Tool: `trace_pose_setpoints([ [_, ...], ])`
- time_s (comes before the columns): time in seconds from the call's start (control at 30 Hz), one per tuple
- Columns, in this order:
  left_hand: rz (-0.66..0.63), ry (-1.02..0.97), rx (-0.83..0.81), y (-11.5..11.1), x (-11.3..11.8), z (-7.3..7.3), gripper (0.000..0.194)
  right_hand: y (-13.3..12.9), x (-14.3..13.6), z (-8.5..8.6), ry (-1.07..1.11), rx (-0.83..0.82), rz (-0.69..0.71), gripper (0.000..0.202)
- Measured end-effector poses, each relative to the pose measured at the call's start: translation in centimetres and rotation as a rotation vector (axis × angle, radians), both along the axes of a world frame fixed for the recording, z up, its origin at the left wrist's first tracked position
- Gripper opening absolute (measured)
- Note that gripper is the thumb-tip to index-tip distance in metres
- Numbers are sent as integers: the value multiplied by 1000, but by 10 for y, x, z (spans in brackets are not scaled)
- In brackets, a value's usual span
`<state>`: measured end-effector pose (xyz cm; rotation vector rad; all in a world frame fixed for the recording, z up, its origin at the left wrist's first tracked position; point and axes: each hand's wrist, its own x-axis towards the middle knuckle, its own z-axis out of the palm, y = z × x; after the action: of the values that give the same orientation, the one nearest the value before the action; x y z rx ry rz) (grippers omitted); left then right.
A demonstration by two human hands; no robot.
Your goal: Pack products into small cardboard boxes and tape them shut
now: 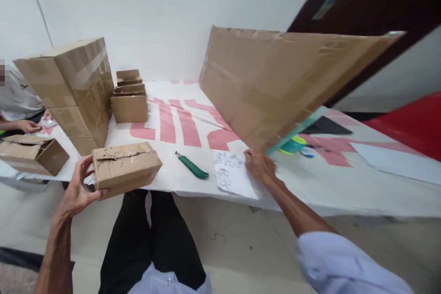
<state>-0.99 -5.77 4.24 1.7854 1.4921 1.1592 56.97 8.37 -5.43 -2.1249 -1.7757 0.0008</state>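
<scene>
My left hand (80,187) grips the left end of a small cardboard box (129,167), thumb in front and fingers over the end. The box lies at the table's front edge; its top seam is ragged and marked with dark specks. My right hand (261,165) is at the upper right edge of a white paper sheet (231,175) with dark line drawings, fingers bent together on it. Part of the sheet is hidden by the hand. Between both hands lies a green-handled utility knife (192,166), its tip pointing to the upper left.
Behind my right hand leans a large cardboard piece (275,82), with a teal and yellow tape roll (292,145) beside it. Stacked cartons (77,82) and open small boxes (130,108) stand back left. Another person's hand (29,126) is near another box (37,154) at far left.
</scene>
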Motion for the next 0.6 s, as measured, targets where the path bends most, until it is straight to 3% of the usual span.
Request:
trace_pose_setpoints([
  [0.07, -5, -24, -18, -3, -1, -2, 102, 2, -18, 9, 33, 57, 9, 30],
  [0.13, -4, -40, -25, -5, -1, -5, 99, 0, -49, 23, 134, 134, 109, 24],
  [0.23, -11, -55, -47, -4, -3, -13, 92, -10, -111, 48, 303, 218, 448, 22],
  [0.33, -44, -73, -58, -3, -9, -23, 86, -21, -165, 64, 270, 172, 694, 25],
  [0.43, -59, -77, -54, -4, -14, -31, 83, -25, -188, 59, 0, 3, 629, 22],
  [0.53, -64, -41, -70, -9, -15, -34, 79, -24, -185, 37, -252, -269, 450, 20],
  [0.6, -73, -26, -78, -11, -14, -34, 74, -25, -177, 21, -311, -374, 392, 19],
])
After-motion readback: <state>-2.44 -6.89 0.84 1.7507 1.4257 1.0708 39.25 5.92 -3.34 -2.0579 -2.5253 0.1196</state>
